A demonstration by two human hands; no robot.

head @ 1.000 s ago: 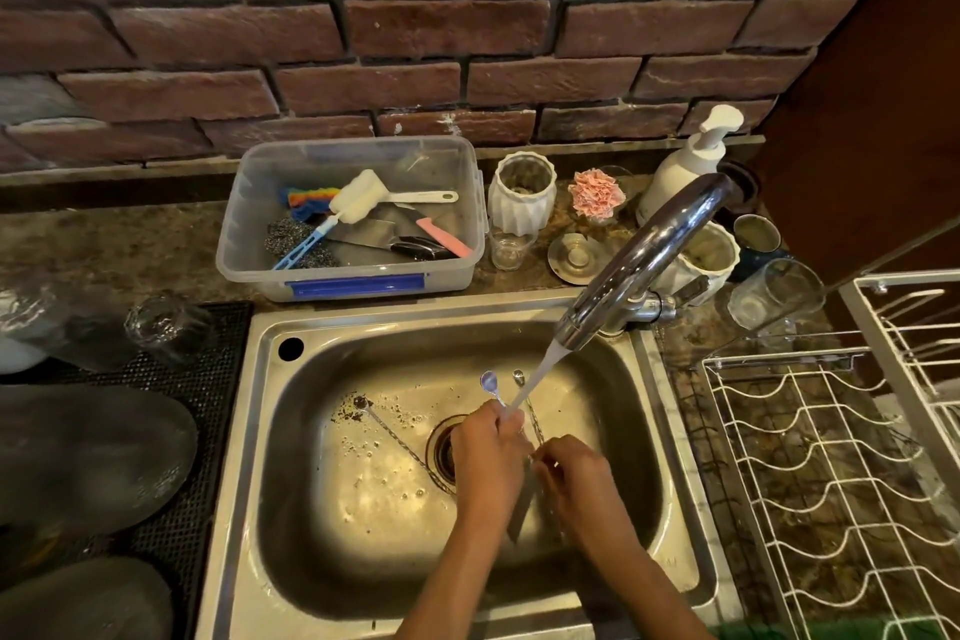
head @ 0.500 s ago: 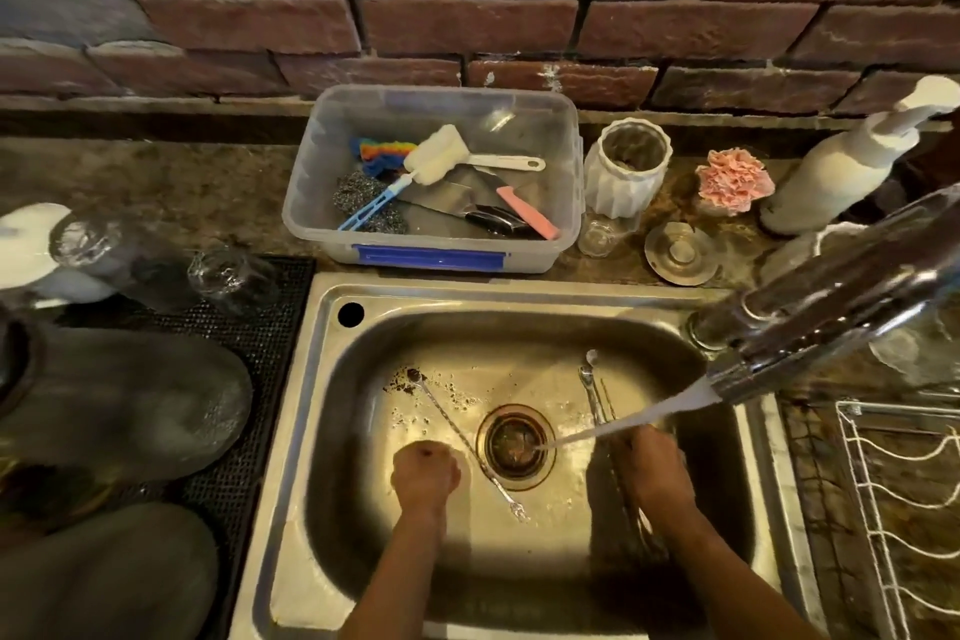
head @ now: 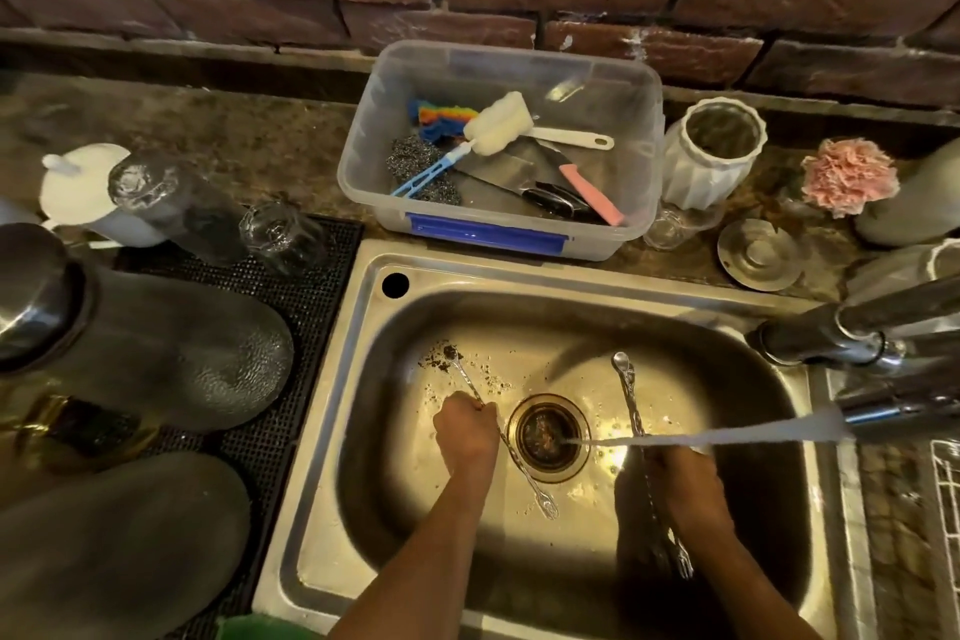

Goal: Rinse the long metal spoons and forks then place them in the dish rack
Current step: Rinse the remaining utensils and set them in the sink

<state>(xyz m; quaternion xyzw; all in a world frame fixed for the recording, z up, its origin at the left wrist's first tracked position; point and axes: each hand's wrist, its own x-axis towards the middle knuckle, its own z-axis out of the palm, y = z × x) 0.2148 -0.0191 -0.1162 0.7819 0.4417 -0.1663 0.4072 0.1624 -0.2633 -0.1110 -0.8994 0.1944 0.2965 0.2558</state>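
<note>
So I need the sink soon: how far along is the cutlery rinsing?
Nothing looks racked yet: the visible corner of the dish rack holds no cutlery. In hand: the left hand grips a long dirty spoon off the sink floor, and the right hand holds a bundle of spoons and forks by the running water. Left: rinse that spoon, then rack everything.

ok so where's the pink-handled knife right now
In the head view, the pink-handled knife lies in the clear plastic tub on the counter behind the steel sink, beside the white ribbed jar.
</note>
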